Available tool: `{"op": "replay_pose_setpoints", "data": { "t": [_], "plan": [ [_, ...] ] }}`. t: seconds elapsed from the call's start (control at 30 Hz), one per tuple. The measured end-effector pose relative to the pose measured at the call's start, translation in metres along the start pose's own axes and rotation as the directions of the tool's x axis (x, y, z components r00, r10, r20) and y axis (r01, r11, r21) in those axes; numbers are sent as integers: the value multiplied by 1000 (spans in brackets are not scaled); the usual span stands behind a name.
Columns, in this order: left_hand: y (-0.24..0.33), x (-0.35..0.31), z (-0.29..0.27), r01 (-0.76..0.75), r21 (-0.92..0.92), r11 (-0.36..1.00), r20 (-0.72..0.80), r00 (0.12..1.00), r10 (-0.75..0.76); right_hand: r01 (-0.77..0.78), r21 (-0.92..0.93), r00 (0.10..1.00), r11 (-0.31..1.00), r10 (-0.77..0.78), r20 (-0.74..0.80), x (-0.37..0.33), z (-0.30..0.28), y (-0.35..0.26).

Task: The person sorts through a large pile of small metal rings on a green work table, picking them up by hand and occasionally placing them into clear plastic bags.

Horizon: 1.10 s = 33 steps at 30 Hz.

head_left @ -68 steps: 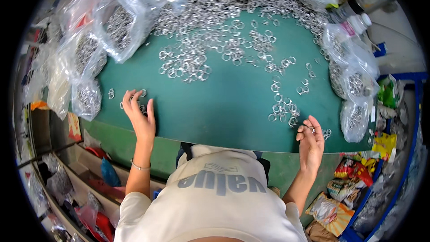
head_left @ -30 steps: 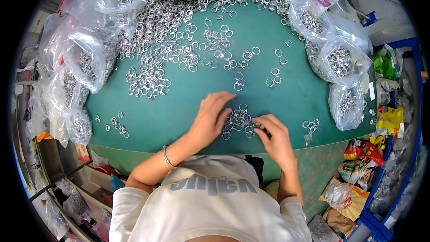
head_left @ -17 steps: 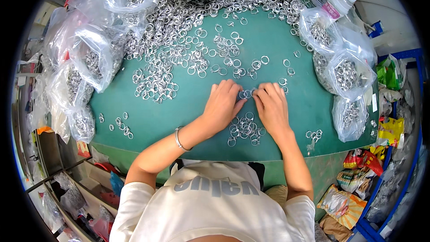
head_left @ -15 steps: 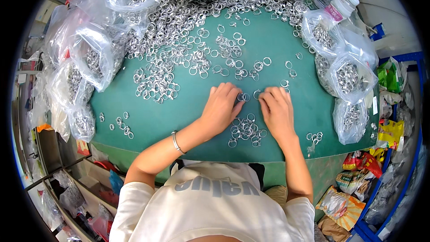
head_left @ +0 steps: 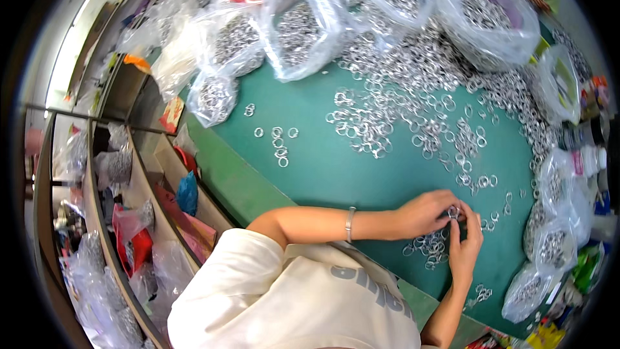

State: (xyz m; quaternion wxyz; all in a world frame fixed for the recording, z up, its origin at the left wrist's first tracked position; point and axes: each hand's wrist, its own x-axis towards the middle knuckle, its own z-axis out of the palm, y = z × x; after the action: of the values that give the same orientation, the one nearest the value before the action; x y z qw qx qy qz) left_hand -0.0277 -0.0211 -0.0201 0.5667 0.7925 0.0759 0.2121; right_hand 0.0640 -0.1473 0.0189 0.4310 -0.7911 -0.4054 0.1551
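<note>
1. Near the counter's (head_left: 290, 97) front edge, right of its middle, a silvery ring (head_left: 453, 212) sits between the fingertips of both hands.
2. The right hand's (head_left: 466, 243) grip looks closed on that ring, thumb opposite fingers. The left hand's (head_left: 426, 213) curled fingertips meet it from the other side – whether they are clamped or merely touching, I cannot tell.
3. The step in hand appears to be close fingertip work on one ring; the next move calls for a light, steady pinch, as so small a thing could easily slip.
4. Between the hands and the front edge lies a small heap of rings (head_left: 434, 250); a few more rings (head_left: 481, 294) lie toward the right front corner, and loose rings (head_left: 280, 152) toward the left end.
5. Along the far edge spreads a broad pile of rings (head_left: 420, 58), with clear bags (head_left: 274, 58) around it.
6. Grey lettering (head_left: 371, 284) crosses the pale shirt (head_left: 303, 310), upside down and partly creased. By the right end, a white bottle (head_left: 591, 160) bears a pink label – too small to read.
</note>
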Motion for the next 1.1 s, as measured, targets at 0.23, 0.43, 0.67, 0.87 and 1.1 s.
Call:
{"op": "replay_pose_setpoints", "data": {
  "t": [0.23, 0.43, 0.67, 0.87, 1.1],
  "plan": [
    [17, -25, -50, 48, 324, 945, -80, 996, -23, -31, -198, 999, 980, 28, -16, -8, -10, 22],
    [15, -121, -190, 503, 459, 732, -767, 641, 40, 52, -236, 995, 970, -71, -73, -11, -12, 20],
    [-8, -192, -229, 675, 330, 660, -898, 439, -1, 53, -283, 996, 958, -72, -55, -13, -13, 17],
    [-18, -181, -277, 609, 494, 621, -841, 517, 161, 50, -321, 998, 946, -57, -11, -14, -13, 10],
    [-45, -171, -311, 544, 619, 567, -711, 694, 110, 75, -349, 997, 934, -83, -8, -17, -8, 6]
  ]
}}
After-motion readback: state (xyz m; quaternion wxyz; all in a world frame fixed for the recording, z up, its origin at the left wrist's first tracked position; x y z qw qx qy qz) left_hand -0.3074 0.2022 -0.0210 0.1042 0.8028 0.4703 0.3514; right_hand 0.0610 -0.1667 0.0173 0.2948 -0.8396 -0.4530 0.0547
